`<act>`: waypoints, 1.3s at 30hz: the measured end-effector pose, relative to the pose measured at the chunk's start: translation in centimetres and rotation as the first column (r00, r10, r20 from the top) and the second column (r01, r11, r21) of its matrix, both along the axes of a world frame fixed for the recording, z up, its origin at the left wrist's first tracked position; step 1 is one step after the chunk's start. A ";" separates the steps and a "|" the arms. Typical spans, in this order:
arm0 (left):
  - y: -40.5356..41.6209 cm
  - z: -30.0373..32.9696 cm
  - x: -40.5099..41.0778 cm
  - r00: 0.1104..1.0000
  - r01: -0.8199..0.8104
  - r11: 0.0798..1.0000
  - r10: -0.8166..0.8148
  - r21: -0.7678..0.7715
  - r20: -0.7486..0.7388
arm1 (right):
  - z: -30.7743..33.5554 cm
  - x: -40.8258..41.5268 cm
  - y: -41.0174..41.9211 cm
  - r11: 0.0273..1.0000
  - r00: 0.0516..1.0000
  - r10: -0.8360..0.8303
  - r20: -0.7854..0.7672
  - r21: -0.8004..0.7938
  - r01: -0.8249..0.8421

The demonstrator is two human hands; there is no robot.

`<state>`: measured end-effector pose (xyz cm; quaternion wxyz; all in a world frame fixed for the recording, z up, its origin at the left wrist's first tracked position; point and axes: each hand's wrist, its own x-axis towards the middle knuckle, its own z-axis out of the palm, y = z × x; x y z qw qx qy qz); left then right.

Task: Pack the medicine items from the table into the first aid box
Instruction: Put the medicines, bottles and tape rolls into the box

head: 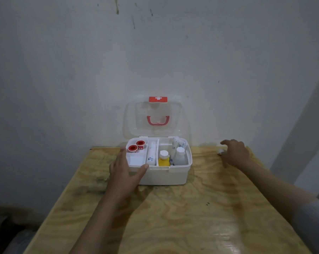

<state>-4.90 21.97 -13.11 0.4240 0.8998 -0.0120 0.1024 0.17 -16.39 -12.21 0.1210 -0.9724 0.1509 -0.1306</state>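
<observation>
A white first aid box [166, 176] stands open at the table's far edge, its clear lid [156, 118] with red handle leaning back on the wall. Inside lie two red tape rolls [136, 146], a white bandage roll [151, 153], a yellow bottle [163, 158], a white bottle [180, 156] and more wrapped rolls [178, 143]. My left hand [123, 167] rests against the box's left front corner, thumb on the rim. My right hand [234, 153] hovers with fingers spread over a small white item [219, 152] at the table's far right, which is mostly hidden.
The plywood table [173, 213] stretches toward me. A grey wall [155, 52] runs directly behind the box. The table's left edge drops off to a dark floor area [12, 224].
</observation>
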 end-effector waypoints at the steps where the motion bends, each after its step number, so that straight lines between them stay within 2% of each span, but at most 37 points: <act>1: 0.0 0.0 0.0 1.000 0.000 1.000 0.000 0.000 0.004 | -0.5 0.1 -0.3 1.000 1.000 -0.013 -0.018 -0.008 0.013; 6: 0.2 -0.3 0.2 1.000 -0.013 1.000 0.013 0.005 0.009 | -2.2 0.6 -0.9 0.994 0.998 -0.068 0.003 0.086 0.067; 10: -0.1 -0.4 0.2 1.000 -0.018 1.000 0.018 0.004 -0.002 | -2.1 0.8 -0.9 0.977 0.999 -0.022 0.033 0.210 0.014; 15: -0.2 -0.7 0.1 1.000 -0.020 1.000 0.020 0.002 0.001 | 1.4 -0.9 3.2 0.874 0.945 0.077 0.319 0.434 -0.218; 17: -0.2 -0.6 0.2 1.000 -0.018 1.000 0.018 -0.004 -0.003 | 4.0 -1.8 5.8 0.828 0.894 0.193 0.405 0.422 -0.370; 21: -0.6 -0.3 0.5 1.000 -0.018 1.000 0.018 -0.007 -0.009 | 8.8 -3.2 10.8 0.730 0.788 0.425 0.445 0.346 -0.589; 24: -1.1 -0.2 0.5 1.000 -0.004 0.999 0.004 -0.036 -0.011 | 10.8 -3.4 14.6 0.697 0.728 0.574 0.374 0.244 -0.674; 29: -1.6 -0.5 0.1 1.000 -0.006 0.996 0.004 -0.088 -0.020 | 10.5 -2.3 19.8 0.643 0.651 0.752 0.107 0.101 -0.759; 36: -1.4 -0.2 -0.6 1.000 -0.018 0.995 0.019 -0.099 0.008 | 8.3 -1.5 23.0 0.676 0.681 0.732 -0.011 0.137 -0.724; 39: -0.4 0.0 -0.7 0.999 -0.034 0.997 0.035 -0.072 0.025 | 8.5 -1.5 23.1 0.670 0.685 0.727 0.052 0.169 -0.723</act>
